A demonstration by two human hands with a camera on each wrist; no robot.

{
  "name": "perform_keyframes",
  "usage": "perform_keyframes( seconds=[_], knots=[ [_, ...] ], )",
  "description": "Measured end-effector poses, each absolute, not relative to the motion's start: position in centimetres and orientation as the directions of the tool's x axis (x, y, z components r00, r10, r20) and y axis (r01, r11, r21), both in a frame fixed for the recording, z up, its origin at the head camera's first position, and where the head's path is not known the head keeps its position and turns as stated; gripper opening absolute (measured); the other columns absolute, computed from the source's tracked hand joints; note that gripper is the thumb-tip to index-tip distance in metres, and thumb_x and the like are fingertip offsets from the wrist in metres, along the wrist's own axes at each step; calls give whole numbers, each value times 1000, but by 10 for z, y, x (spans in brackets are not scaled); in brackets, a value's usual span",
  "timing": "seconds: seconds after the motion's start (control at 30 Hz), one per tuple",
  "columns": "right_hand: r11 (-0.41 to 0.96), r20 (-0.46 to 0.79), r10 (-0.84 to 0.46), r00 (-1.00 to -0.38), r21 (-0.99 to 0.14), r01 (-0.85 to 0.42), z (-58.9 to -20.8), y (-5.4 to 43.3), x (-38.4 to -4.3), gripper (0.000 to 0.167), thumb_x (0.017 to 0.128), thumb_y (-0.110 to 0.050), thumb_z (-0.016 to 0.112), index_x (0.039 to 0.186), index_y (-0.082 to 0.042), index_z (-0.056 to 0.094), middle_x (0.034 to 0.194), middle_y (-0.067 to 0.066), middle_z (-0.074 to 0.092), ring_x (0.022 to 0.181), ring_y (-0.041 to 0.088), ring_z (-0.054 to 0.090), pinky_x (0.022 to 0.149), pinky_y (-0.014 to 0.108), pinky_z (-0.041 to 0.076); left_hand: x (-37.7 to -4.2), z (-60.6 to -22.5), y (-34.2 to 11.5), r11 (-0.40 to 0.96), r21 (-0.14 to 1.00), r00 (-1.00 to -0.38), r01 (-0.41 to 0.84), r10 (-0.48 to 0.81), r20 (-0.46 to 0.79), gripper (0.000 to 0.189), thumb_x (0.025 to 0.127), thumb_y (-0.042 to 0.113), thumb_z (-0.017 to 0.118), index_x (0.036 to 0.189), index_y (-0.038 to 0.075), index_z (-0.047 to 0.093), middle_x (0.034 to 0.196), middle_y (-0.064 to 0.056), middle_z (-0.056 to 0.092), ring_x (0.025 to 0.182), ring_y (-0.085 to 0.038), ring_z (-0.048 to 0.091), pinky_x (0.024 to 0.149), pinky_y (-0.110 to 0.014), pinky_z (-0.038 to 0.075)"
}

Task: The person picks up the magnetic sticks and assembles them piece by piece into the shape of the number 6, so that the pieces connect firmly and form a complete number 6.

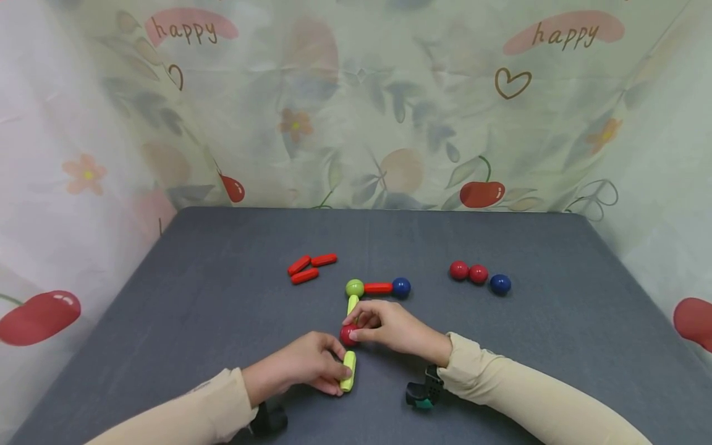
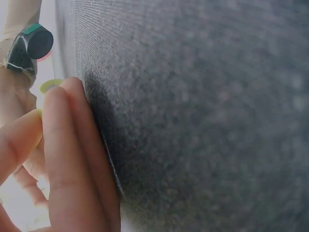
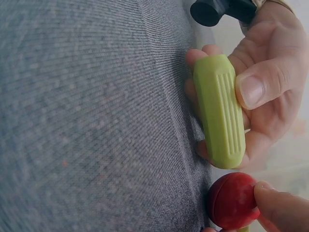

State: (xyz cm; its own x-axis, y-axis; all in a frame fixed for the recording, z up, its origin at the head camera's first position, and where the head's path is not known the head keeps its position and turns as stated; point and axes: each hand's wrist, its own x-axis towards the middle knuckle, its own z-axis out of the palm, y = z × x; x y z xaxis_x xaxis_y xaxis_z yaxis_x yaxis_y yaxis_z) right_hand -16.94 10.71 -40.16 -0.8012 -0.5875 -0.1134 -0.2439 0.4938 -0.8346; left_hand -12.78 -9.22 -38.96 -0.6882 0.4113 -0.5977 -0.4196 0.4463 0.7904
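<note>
My left hand (image 1: pixel 317 363) pinches a yellow-green rod (image 3: pixel 220 111) between thumb and fingers, low over the dark table. Just above the rod's far end, a red ball (image 3: pixel 233 200) is gripped by my right hand (image 1: pixel 394 327). From that ball another yellow-green rod (image 1: pixel 353 305) runs away to a green ball (image 1: pixel 355 288), partly hidden by the right fingers. A red rod (image 1: pixel 378 288) joins the green ball to a blue ball (image 1: pixel 401 287) on its right. In the left wrist view, the left fingers (image 2: pixel 65 154) cover most of the held rod.
Several loose pieces lie on the dark grey table (image 1: pixel 222 309): red rods (image 1: pixel 305 275) at the back left, two red balls (image 1: pixel 478 274) and a blue ball (image 1: pixel 500 284) at the back right. A patterned curtain (image 1: pixel 356 111) hangs behind and beside the table.
</note>
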Motion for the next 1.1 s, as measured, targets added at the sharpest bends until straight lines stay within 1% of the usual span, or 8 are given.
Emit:
perform_keyframes(
  seconds=[0.2,0.37,0.63,1.1],
  knots=[
    [497,-124,-577,-807,-838,-227,-401,108,-169,16,88,-20,72,104,-21,68,89,-3,66,77,11,62,68,26,49,-135,-391,-89,424,781,-696,-458,375,-612,23,84,9,74,98,2,59,78,-9,68,61,-12,67,62,-28,58],
    [507,-128,-572,-810,-832,-227,-401,108,-169,17,88,-20,72,104,-21,68,89,-3,65,76,11,61,67,26,48,-140,-392,-90,410,780,-697,-473,367,-616,20,83,9,75,94,2,60,78,-9,68,60,-12,67,62,-27,57],
    [503,-125,-578,-806,-832,-232,-401,107,-171,16,88,-20,72,104,-21,68,88,-4,65,75,11,60,65,26,46,-141,-391,-91,435,775,-694,-459,370,-618,21,83,11,76,94,3,60,76,-9,69,59,-11,66,61,-27,57],
    [497,-128,-580,-805,-838,-225,-400,106,-169,17,88,-19,72,104,-20,69,88,-4,66,75,11,60,66,25,47,-143,-388,-93,465,774,-684,-428,393,-614,19,84,12,75,92,4,61,72,-7,69,58,-10,65,60,-26,57]
  ],
)
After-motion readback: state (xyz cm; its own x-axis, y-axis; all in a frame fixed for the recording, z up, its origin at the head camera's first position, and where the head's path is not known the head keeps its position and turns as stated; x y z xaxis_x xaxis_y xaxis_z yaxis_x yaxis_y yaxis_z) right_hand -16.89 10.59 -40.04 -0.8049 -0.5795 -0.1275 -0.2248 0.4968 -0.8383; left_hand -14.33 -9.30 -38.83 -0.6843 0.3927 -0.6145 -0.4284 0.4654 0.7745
